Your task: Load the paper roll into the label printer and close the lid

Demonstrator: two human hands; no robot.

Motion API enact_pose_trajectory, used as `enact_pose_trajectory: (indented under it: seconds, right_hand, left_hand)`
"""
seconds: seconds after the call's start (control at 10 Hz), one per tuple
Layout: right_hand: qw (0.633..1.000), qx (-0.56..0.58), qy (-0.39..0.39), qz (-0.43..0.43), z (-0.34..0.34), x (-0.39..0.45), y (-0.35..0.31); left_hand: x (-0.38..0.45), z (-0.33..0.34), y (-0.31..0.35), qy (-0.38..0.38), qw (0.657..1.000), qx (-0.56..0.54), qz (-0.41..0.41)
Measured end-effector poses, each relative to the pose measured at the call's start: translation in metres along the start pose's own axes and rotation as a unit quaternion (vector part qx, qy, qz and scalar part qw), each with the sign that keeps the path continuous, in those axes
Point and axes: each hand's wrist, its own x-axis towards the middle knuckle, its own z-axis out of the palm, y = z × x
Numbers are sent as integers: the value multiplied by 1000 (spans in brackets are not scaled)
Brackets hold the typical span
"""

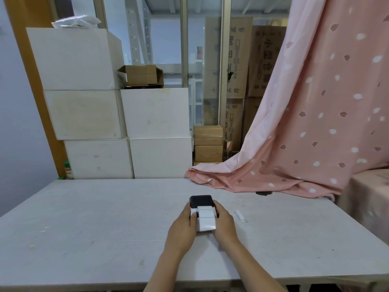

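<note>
A small label printer (201,201) with a black top and white body sits on the white table (84,218), near the middle. A strip of white label paper (206,220) runs out of it toward me and lies between my hands. My left hand (185,225) grips the printer's left side, thumb on the white body. On the right side, my right hand (223,223) wraps around the printer. I cannot tell whether the lid is fully down, and the roll itself is hidden.
A small white cylindrical piece (240,216) lies on the table just right of my right hand. A pink patterned curtain (294,133) drapes onto the table's far right. White boxes (117,131) and brown cartons (237,81) stand stacked behind the table.
</note>
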Motion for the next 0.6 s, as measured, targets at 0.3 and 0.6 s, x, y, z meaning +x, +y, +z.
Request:
enact_pose_trajectory:
  seconds: [0.3, 0.6]
  right_hand:
    - [953, -286, -100, -13, -43, -17, -44]
    - [873, -479, -79, -34, -87, -34, -107]
  left_hand:
    - [-1, -24, 19, -20, 992, 121, -36]
    - [-9, -74, 73, -35, 921, 387, 16]
